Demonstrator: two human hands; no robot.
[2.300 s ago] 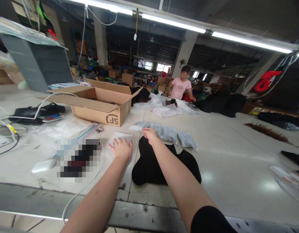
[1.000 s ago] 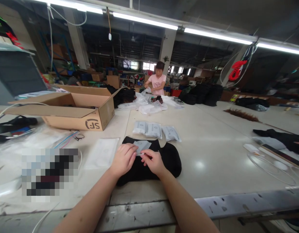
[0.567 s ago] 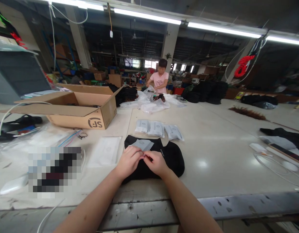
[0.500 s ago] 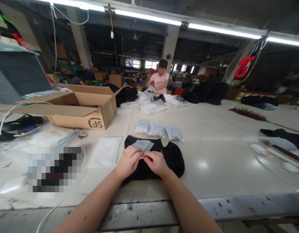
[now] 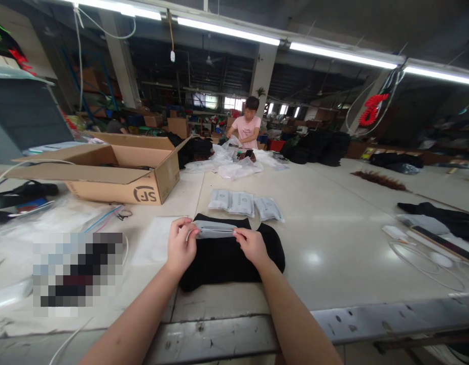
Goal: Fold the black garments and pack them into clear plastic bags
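A frosted grey plastic bag (image 5: 215, 228) is stretched sideways between my two hands, its near edge showing a thin dark slit. My left hand (image 5: 182, 247) pinches its left end with bent fingers. The right end is gripped between thumb and fingers of my right hand (image 5: 252, 247). Under the bag and both hands lies a black cloth item (image 5: 226, 261), flat on the table, with a rounded right end. Just beyond it are several packed frosted pouches, among them a middle one (image 5: 242, 203) and a right one (image 5: 269, 209).
Left of the cloth lies a flat white bag (image 5: 152, 243). An open cardboard box (image 5: 112, 188) stands further left. Across the table (image 5: 325, 223), a person in a pink shirt (image 5: 246, 129) handles clear plastic bags (image 5: 238, 168). Cables and a dark flat device (image 5: 441, 242) lie at right.
My hands have moved apart, from close together at the bag's near edge to its two ends. The bag is now pulled wide. The view has shifted slightly.
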